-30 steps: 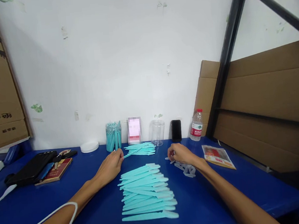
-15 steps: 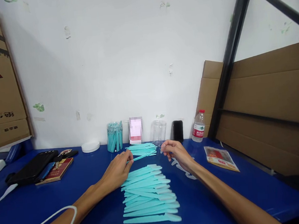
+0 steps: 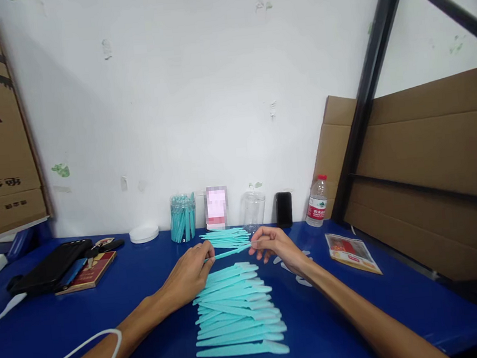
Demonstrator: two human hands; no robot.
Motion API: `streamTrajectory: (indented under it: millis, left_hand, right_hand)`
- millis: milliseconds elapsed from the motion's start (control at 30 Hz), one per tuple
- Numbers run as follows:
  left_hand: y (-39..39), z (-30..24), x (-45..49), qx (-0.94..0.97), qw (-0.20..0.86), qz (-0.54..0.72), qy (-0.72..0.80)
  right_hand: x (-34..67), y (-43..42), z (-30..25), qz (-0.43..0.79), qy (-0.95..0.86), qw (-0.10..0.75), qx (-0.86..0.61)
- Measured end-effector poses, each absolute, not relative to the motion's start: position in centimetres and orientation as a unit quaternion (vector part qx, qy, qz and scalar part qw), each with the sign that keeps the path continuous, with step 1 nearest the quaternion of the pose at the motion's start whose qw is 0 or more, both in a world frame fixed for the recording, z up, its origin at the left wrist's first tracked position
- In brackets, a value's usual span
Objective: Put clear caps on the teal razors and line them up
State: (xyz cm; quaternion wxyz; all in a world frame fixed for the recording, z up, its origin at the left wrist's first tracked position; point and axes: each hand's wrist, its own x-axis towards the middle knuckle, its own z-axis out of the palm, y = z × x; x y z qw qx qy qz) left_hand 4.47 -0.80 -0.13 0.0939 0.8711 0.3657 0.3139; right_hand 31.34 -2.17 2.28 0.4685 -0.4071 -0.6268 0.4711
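Observation:
My left hand (image 3: 196, 266) pinches a turquoise eyebrow razor (image 3: 231, 252) by its handle end, with the blade end pointing right. At that blade end, the closed fingers of my right hand (image 3: 271, 243) hold a small clear cap (image 3: 252, 244); whether it sits over the blade I cannot tell. Several razors lie side by side in a pile (image 3: 237, 307) nearest me. Behind my hands is a second group of turquoise razors (image 3: 224, 237). Several loose clear caps (image 3: 303, 281) lie under and beside my right wrist.
Along the wall stand a clear jar of razors (image 3: 183, 220), a pink card, a clear jar (image 3: 253, 208), a black phone (image 3: 284, 209) and a water bottle (image 3: 316, 203). A white lid (image 3: 143, 234), a black case and a booklet lie left, a packet (image 3: 352, 253) right. A white cable crosses my left forearm.
My right hand has moved slightly left with the clear cap and now meets the razor's blade end. My left hand has hardly moved and still holds the razor.

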Motion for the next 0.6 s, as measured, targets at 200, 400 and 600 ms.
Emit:
streamTrajectory:
  millis: [200, 400, 600]
  left_hand:
    - [-1.7, 0.5, 5.2, 0.871, 0.108, 0.334, 0.343]
    - [-1.6, 1.0, 5.2, 0.864, 0.118, 0.346, 0.347]
    - [-1.3, 0.8, 4.8, 0.845, 0.145, 0.360, 0.368]
  right_hand:
    - [30.4, -2.6, 2.1, 0.481, -0.648, 0.434, -0.400]
    - [31.5, -2.8, 3.6, 0.443, -0.632, 0.477, -0.420]
    - [32.4, -2.8, 4.1, 0.435, -0.613, 0.504, -0.425]
